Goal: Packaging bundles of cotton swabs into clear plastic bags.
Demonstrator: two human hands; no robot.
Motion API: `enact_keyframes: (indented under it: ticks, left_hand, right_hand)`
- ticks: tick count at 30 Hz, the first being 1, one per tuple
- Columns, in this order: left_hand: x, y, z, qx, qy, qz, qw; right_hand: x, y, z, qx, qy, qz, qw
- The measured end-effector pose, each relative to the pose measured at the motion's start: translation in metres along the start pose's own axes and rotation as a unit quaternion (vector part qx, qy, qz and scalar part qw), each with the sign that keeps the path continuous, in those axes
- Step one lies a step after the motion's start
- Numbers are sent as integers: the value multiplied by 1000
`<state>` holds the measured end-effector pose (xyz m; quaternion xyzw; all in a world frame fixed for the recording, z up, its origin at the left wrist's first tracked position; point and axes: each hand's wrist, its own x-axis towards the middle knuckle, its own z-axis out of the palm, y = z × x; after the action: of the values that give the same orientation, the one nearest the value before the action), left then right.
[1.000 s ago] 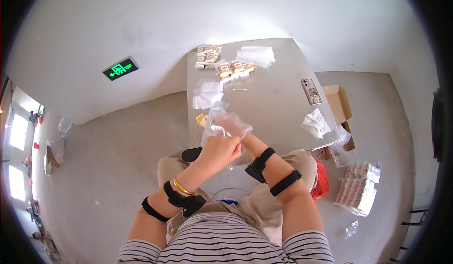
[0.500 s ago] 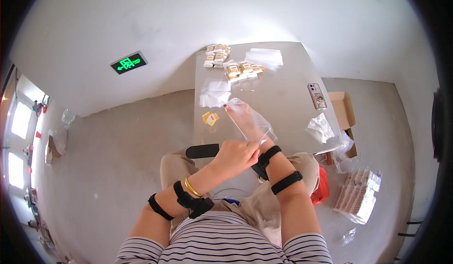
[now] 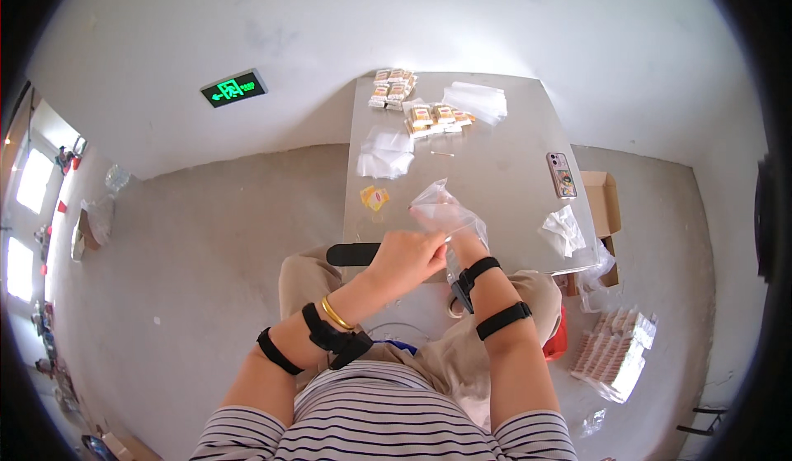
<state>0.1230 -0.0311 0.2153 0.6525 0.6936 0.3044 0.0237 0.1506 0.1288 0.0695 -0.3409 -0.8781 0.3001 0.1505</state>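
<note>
Over the near part of the metal table (image 3: 487, 172), my left hand (image 3: 408, 255) is closed, pinching the edge of a clear plastic bag (image 3: 441, 190). My right hand (image 3: 445, 216) is inside that bag, which covers it to about the wrist. Its fingers point left, but the hazy plastic hides whether they are stretched or bent. Left of the bag lie several small yellow packets (image 3: 374, 198). Beyond them is a stack of flat clear bags (image 3: 386, 152).
At the far side are packed packets (image 3: 392, 90), more filled bags (image 3: 437, 119) and clear sheets (image 3: 476, 101). A cotton swab (image 3: 443, 153) lies mid-table. To the right are a phone (image 3: 561, 176) and crumpled white tissue (image 3: 563, 231). A cardboard box (image 3: 601, 201) and a wrapped stack (image 3: 615, 354) are on the floor.
The bag on my right hand has bunched up, its free end now standing above the hand. My right hand has drawn back nearer; my left hand has shifted slightly left and away from me, still pinching.
</note>
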Motion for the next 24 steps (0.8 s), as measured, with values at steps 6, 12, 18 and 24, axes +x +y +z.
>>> enact_keyframes:
  ticks: [6,12,18,24]
  left_hand:
    - [5,-44,-2,29,-3,-113,993]
    - [3,-98,-10,-109,-1,-288,951]
    - [2,-126,-3,-207,-30,-279,937]
    - [-8,-131,-21,-377,-72,-310,870]
  right_hand:
    - [-15,-25,-22,-62,-229,-105,966]
    - [9,-85,-143,354,-107,2,929]
    - [130,-12,-123,135,33,12,990]
    - [224,18,-49,37,45,55,997]
